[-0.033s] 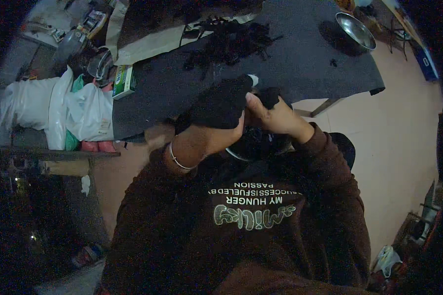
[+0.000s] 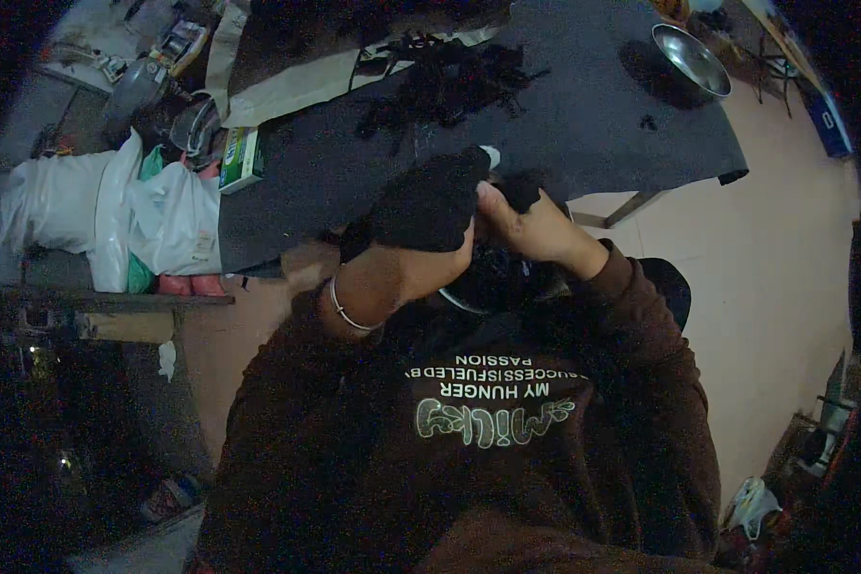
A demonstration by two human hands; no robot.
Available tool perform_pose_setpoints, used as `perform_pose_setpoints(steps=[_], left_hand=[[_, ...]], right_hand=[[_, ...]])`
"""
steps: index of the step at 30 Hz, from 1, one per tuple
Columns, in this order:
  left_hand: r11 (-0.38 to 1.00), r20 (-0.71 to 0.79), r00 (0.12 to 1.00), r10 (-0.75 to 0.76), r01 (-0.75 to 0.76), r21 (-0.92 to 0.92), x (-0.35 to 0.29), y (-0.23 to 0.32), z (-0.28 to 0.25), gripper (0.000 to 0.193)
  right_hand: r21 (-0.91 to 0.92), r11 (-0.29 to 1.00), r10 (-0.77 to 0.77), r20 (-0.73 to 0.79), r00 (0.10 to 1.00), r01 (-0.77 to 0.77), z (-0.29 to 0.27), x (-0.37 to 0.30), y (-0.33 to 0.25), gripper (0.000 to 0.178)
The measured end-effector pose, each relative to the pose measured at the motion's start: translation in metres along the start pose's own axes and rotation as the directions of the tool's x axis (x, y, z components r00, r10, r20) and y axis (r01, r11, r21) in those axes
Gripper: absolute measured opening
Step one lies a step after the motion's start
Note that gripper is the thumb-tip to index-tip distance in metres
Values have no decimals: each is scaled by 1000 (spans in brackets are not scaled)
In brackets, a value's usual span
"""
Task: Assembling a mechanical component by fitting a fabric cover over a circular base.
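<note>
My left hand [image 2: 430, 268], with a thin bangle at its wrist, is closed on a black, soft-looking piece like cloth [image 2: 421, 201], which hides most of its fingers. A small white tip [image 2: 491, 155] shows at the far end of that piece. My right hand [image 2: 536, 232] meets the left one, its thumb pressed against the black piece and its other fingers mostly hidden. More black material [image 2: 521, 189] shows just beyond the right fingers. Below both hands, at my lap, sits a round container [image 2: 459, 299] with dark, glossy contents, of which only part of the rim shows.
A dark cloth covers the table [image 2: 584, 105]. On it lie a heap of black scraps [image 2: 440, 86] and a shiny metal bowl [image 2: 691, 59] at the far right. To the left are a green-and-white box [image 2: 241, 160], white plastic bags [image 2: 172, 215] and a clear container [image 2: 196, 126].
</note>
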State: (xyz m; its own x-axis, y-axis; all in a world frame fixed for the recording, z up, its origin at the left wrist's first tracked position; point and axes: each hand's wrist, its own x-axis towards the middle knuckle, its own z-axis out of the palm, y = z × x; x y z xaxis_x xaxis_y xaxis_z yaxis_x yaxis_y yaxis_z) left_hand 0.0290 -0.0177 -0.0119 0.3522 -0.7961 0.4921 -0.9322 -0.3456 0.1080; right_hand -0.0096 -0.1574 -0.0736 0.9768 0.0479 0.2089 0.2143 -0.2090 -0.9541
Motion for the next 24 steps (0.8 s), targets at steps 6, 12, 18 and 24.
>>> perform_pose_setpoints(steps=[6, 12, 18, 24], left_hand=[[1000, 34, 999, -23, 22, 12, -9, -6, 13, 26], [922, 32, 964, -265, 263, -285, -10, -16, 12, 27], [497, 477, 616, -626, 787, -364, 3, -21, 0, 50], [393, 527, 352, -774, 919, -37, 7, -10, -1, 60]], right_hand=[[0, 999, -36, -29, 999, 36, 9, 0, 12, 33], [90, 992, 99, -112, 989, -89, -10, 0, -7, 31], [-163, 986, -21, -7, 1000, 20, -16, 1, 6, 20], [-117, 993, -14, -82, 997, 4, -26, -2, -8, 18]])
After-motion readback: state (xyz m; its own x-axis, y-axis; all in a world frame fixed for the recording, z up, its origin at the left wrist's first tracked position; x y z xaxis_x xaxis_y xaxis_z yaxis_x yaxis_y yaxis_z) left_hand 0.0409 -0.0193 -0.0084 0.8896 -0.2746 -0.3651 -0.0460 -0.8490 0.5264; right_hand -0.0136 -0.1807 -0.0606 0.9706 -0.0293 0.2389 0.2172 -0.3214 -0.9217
